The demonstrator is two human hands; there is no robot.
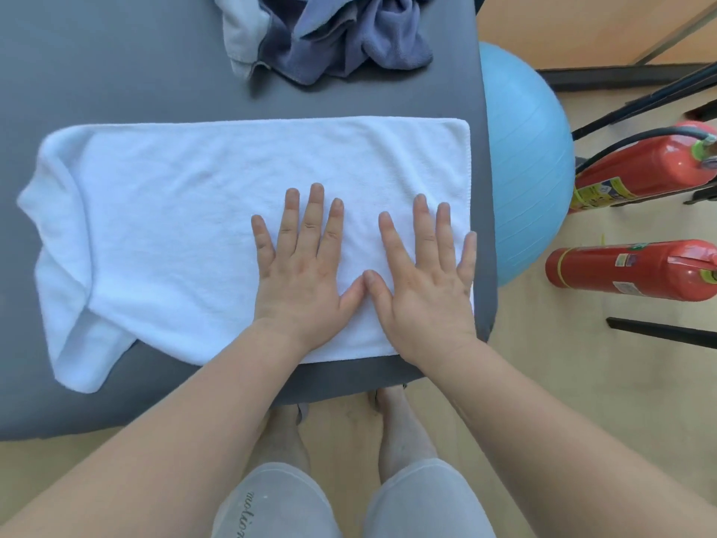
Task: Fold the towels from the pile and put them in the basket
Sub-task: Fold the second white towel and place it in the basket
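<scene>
Pressing flat on a white terry towel (186,227), both hands are spread wide with fingers straight, nothing gripped at all. That towel lies stretched out across the near part of a grey padded table (97,71), its right edge running close along the table's right side. The left hand (300,273) sits palm down around the middle-right of the cloth, and the right hand (425,283) is just beside it, nearer the towel's right edge, the two thumbs touching at the tips. The right half of the towel looks pretty smooth, but the left end is rumpled and folded over on itself, with one corner flopping toward the near edge of the table.

Further back on the table, well apart from the hands, sits the crumpled pile of towels (329,33), mostly dusty blue-purple ones with a pale grey-white one on its left side. No basket shows up anywhere in this view.

Off to the right on the wooden floor there's a big light-blue exercise ball (527,168) tucked against the table, and beyond it two red fire extinguishers (640,168) lying near some black metal legs.
</scene>
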